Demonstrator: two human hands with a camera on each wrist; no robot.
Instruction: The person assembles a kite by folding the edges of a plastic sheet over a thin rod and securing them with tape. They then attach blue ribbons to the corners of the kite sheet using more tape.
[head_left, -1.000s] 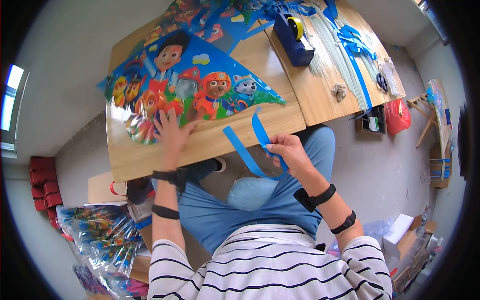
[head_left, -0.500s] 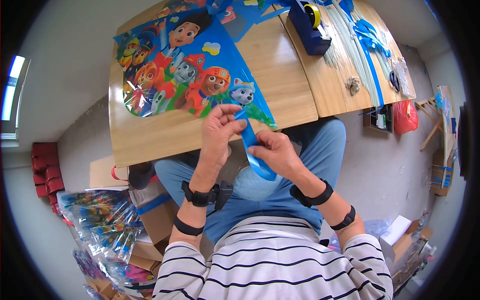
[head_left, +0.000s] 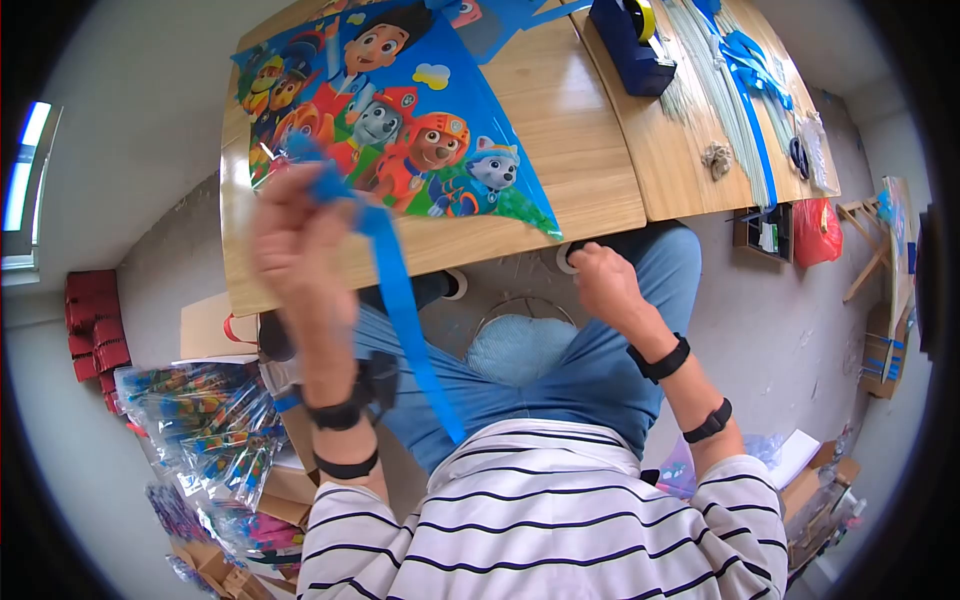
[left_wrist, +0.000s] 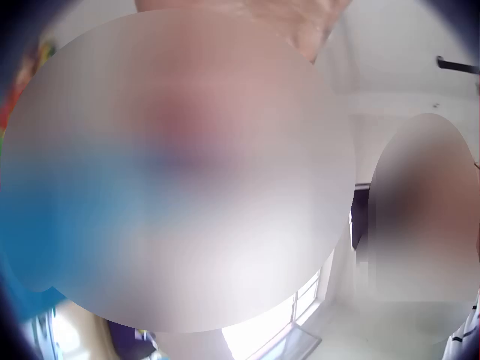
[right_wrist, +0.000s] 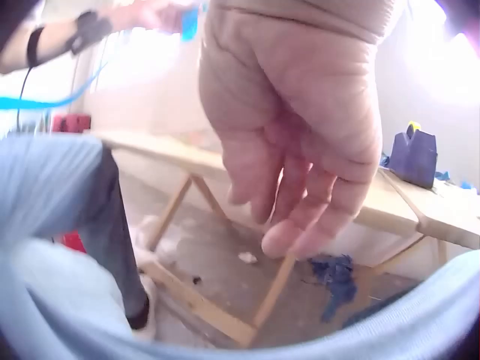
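A bright blue ribbon (head_left: 398,300) hangs from my left hand (head_left: 300,235), which pinches it near its upper end. This hand is blurred by motion, above the table's left front edge and overlapping a corner of a shiny printed sheet (head_left: 440,150). The sheet is blue with cartoon figures and a pointed green corner. Over the right thigh, my right hand (head_left: 608,283) hangs with loosely curled fingers and nothing in it. Those relaxed fingers (right_wrist: 330,195) point down in the right wrist view. In the left wrist view most of the picture is blurred out.
The wooden table (head_left: 575,140) spans the front. A dark blue tape dispenser (head_left: 632,55) with yellow tape stands at the back right, near thin pale rods (head_left: 715,90), a bundle of blue ribbon (head_left: 755,65) and scissors (head_left: 798,158). Wrapped printed packs (head_left: 200,420) lie at the left.
My left hand came off the sheet, met the right hand at the ribbon, then swung left and up with the ribbon. The right hand let the ribbon go. The sheet shifted and lies flatter.
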